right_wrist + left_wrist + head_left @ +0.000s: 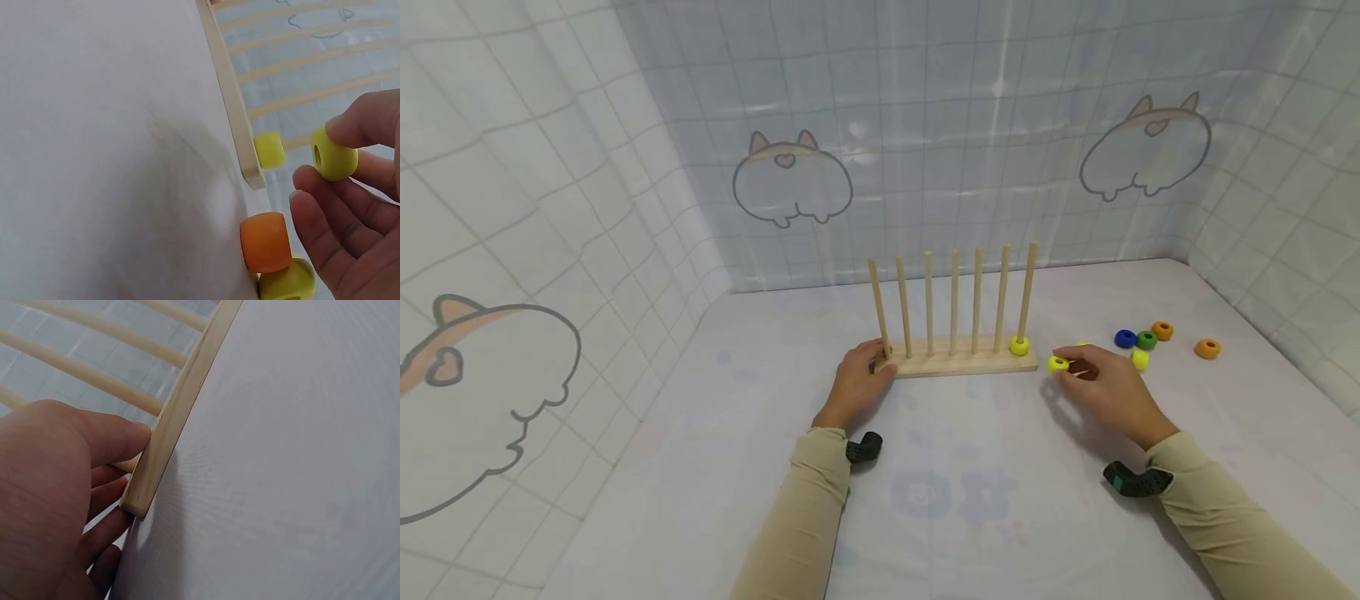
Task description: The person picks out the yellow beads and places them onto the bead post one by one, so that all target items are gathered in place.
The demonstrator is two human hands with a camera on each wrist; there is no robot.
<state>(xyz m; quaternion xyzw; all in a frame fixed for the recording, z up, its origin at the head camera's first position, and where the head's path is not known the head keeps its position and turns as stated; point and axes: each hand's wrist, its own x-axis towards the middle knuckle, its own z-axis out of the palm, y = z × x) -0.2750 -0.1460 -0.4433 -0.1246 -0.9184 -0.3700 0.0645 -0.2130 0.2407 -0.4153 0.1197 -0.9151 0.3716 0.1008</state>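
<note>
A wooden peg rack [962, 365], a flat base with several upright dowels, stands on the table. At its left end my left hand [859, 379] grips the base, thumb against the front edge [150, 459] and fingers at the end and behind. One yellow bead [1019, 346] sits at the foot of the rightmost dowel. Just right of the rack, my right hand [1105, 383] pinches another yellow bead [336, 156] between thumb and fingers, its hole showing. That held bead [1057, 364] is apart from the rack.
Right of the right hand lie a blue bead [1125, 338], a green bead [1146, 340], a yellow bead [1140, 360] and two orange beads [1207, 348]. One more yellow bead [1081, 343] is partly hidden behind that hand. A tiled-pattern curtain [925, 125] rises behind the table.
</note>
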